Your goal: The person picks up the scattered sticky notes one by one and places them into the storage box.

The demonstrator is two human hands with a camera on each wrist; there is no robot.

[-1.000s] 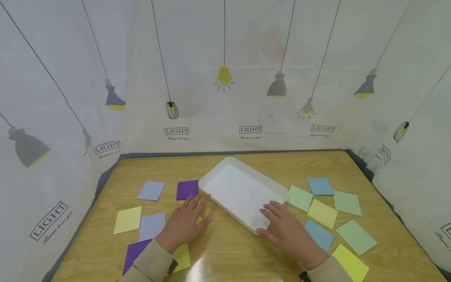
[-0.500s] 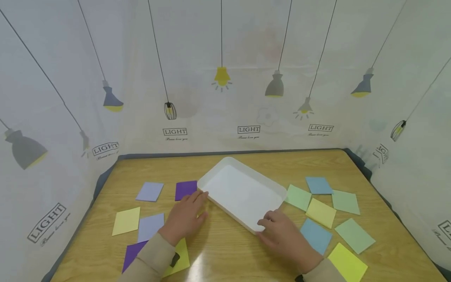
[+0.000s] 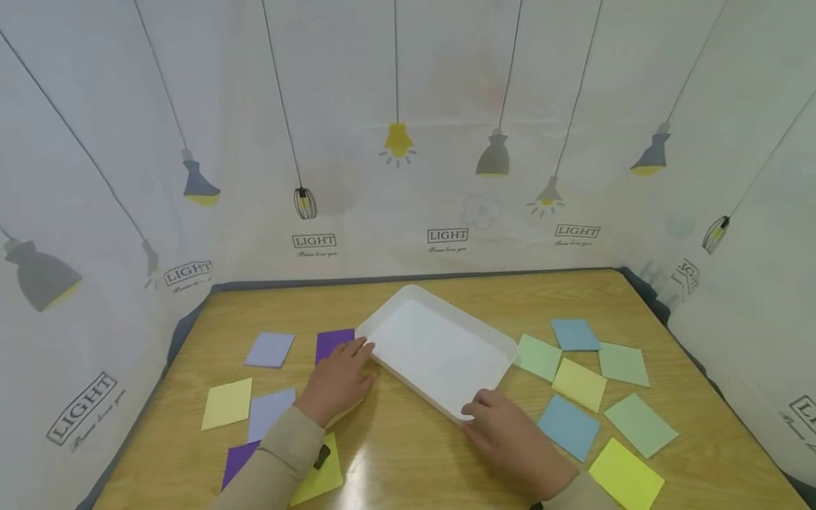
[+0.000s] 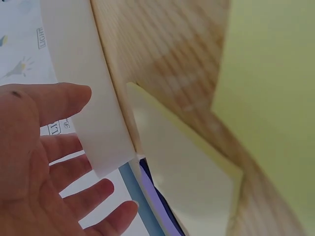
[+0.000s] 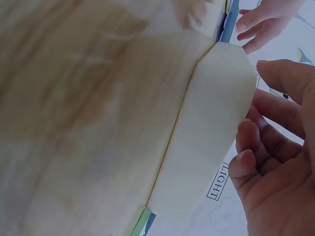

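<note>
A shallow white rectangular tray (image 3: pixel 440 354) lies turned at an angle on the wooden table. My left hand (image 3: pixel 338 379) is at its left corner, fingers fairly straight with their tips over the rim. In the left wrist view, two of those fingertips pass behind the tray wall (image 4: pixel 96 118), and the thumb overlaps the wall's outer face. My right hand (image 3: pixel 513 435) pinches the tray's near corner, its fingers curled over the rim. The right wrist view has the thumb at the rim of the tray wall (image 5: pixel 211 113), one finger behind it and the others curled.
Square paper sheets lie either side: a lilac one (image 3: pixel 270 350), a pale yellow one (image 3: pixel 227 404) and a dark purple one (image 3: pixel 333 343) at left; green (image 3: pixel 537 357), blue (image 3: pixel 569 427) and bright yellow (image 3: pixel 626 473) ones at right. A lamp-printed curtain (image 3: pixel 357 156) surrounds the table.
My right fingers have curled from spread over the tray's near corner into a pinch on its rim. My left fingers have drawn together at the left corner. The tray has hardly moved.
</note>
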